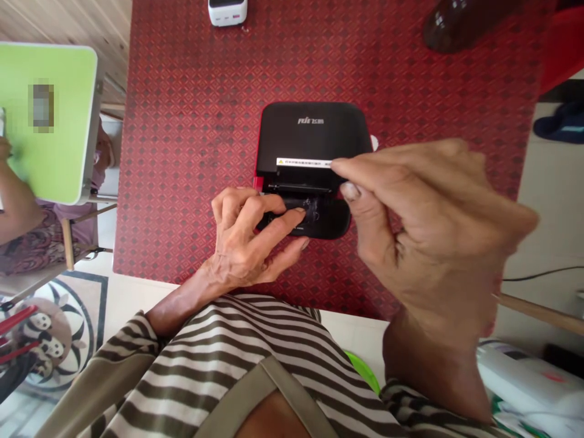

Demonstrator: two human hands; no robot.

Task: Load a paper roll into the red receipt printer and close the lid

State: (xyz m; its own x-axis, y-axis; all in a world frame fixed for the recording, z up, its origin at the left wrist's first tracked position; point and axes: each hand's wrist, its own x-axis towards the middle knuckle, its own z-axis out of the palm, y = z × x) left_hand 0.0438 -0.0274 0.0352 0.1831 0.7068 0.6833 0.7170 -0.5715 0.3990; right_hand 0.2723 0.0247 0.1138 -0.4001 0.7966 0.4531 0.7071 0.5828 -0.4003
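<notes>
A small black device point(314, 137) with red sides and a white label strip lies on the table, its lettering upside down to me. Its lower part has a dark recess and a lip along the near edge. My left hand point(249, 234) grips the near left part, with fingers bent over the top and the thumb along the near edge. One fingertip presses into the dark recess. Above the device's right side, my right hand point(424, 225) is raised, thumb and forefinger pinched close by the end of the label. Whatever lies between those fingertips is too small or hidden to name.
The table point(191, 134) has a red patterned cover. A white gadget point(228, 13) with ports sits at its far edge, and a dark bottle point(447, 27) lies far right. On the left, another person's arm point(18, 173) rests by a green-topped table point(64, 164).
</notes>
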